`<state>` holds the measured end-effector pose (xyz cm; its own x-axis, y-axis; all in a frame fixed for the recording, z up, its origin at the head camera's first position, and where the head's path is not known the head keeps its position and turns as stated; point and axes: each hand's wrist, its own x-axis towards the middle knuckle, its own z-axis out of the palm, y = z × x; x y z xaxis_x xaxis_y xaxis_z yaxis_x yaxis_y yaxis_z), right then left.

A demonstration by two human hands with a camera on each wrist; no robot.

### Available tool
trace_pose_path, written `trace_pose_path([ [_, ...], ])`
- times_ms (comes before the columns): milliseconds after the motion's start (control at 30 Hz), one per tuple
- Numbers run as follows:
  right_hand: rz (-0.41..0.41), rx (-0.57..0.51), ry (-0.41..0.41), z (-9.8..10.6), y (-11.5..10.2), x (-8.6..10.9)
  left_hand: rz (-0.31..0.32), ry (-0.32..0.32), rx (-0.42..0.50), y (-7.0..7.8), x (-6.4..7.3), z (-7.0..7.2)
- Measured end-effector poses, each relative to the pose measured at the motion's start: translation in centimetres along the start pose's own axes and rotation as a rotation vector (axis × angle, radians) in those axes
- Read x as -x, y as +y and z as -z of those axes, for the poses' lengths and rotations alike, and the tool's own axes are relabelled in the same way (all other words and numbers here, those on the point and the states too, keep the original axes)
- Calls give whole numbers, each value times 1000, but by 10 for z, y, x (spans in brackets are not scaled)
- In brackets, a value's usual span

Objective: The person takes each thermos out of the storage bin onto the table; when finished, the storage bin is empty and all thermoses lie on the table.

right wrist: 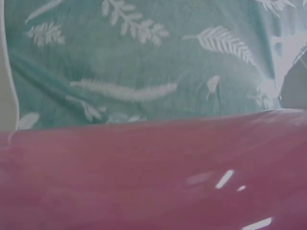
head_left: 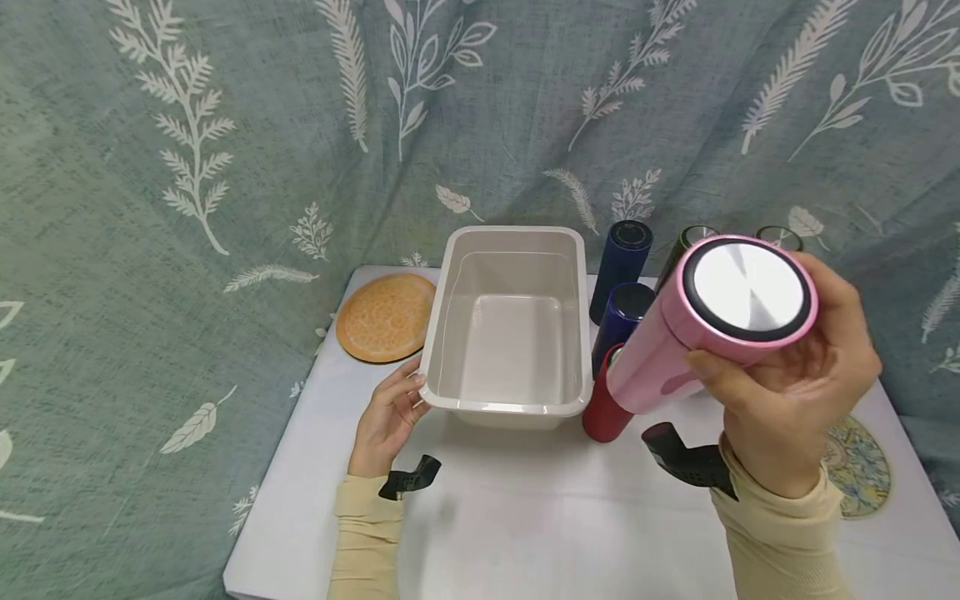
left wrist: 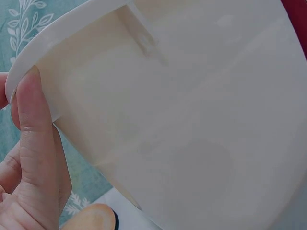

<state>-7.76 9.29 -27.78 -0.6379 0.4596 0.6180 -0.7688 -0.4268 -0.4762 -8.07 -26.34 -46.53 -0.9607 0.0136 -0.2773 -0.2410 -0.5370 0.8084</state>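
A pink insulated bottle [head_left: 660, 350] is held tilted above the table's right side by my right hand [head_left: 795, 383], its silver disc end with a black ring facing up. The bottle's glossy pink side [right wrist: 144, 177] fills the lower part of the right wrist view. My left hand [head_left: 386, 421] pinches the near-left rim of a beige plastic basin [head_left: 510, 409]. The left wrist view shows the left hand's thumb [left wrist: 36, 129] against the rim of the basin [left wrist: 158, 129]. Nothing lies inside the basin.
Right of the basin stand a dark blue bottle [head_left: 621, 258], a bright blue one [head_left: 618, 321] and a red one [head_left: 603, 417], with more bottles behind the pink one. An orange round mat [head_left: 386, 318] lies left. A patterned round mat [head_left: 858, 471] lies right, partly behind the right wrist.
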Motion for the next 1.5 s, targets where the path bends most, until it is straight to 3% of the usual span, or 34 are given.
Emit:
trace_pose_path([
  [367,-7,57,76,41,-15,-2,-3,4,-12,0,-1,-1],
  [633,-21,220,158,75,-9,3,1,13,-20,-1,-1,-1],
  [1133,-209,500,114,145,37,37,8,15,3,-1,-2,1],
  [1500,-371,667,42,170,60,61,6,24,-12,-1,-3,-1],
])
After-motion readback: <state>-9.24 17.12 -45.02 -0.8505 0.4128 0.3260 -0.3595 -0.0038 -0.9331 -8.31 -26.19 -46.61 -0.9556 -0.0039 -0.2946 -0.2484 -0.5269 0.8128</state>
